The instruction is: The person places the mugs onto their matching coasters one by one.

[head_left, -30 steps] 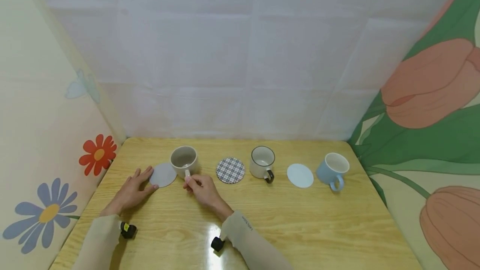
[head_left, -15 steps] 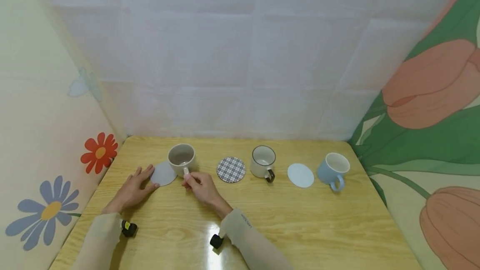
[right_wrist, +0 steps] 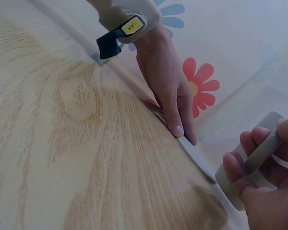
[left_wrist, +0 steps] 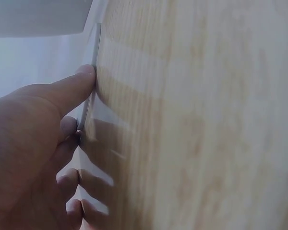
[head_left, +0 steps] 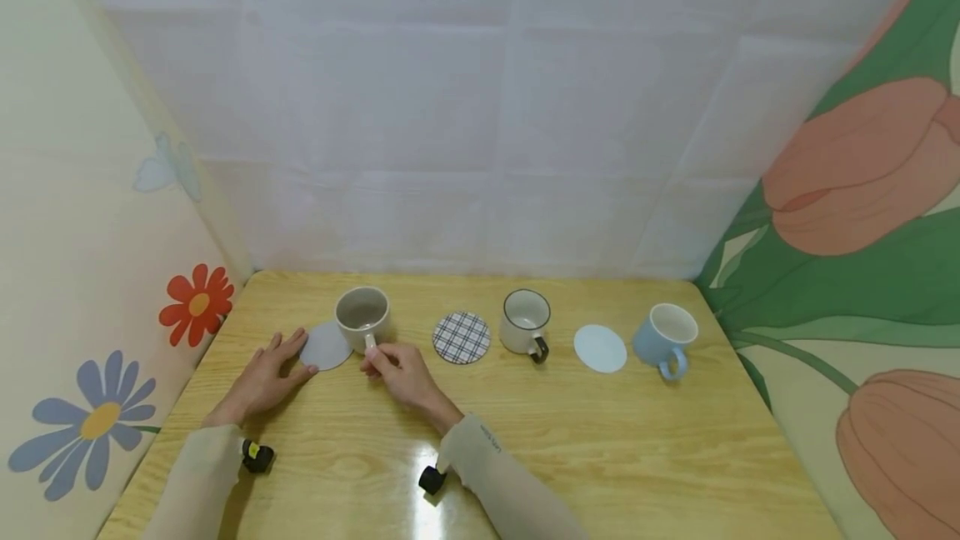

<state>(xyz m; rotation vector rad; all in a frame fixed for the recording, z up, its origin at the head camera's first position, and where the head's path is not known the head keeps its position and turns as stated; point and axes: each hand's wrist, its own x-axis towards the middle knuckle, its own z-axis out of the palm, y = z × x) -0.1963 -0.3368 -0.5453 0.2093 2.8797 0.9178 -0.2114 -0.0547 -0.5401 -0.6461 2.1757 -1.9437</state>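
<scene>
My right hand grips the handle of a light grey mug, fingers curled round it in the right wrist view. The mug is upright and overlaps the right edge of a round grey coaster in the head view. At the coaster's left edge, my left hand lies with fingers spread on the table, its thumb and index finger touching the rim. In the left wrist view, the thumb presses on the edge of the coaster, and the mug shows at the upper left.
A plaid coaster lies right of the mug, then a white mug with a black handle. Farther right are a pale blue coaster and a blue mug. A white cloth hangs behind the wooden table.
The grey mug in my right hand has shifted slightly left, so it now overlaps more of the grey coaster. My left hand stays at the coaster's edge.
</scene>
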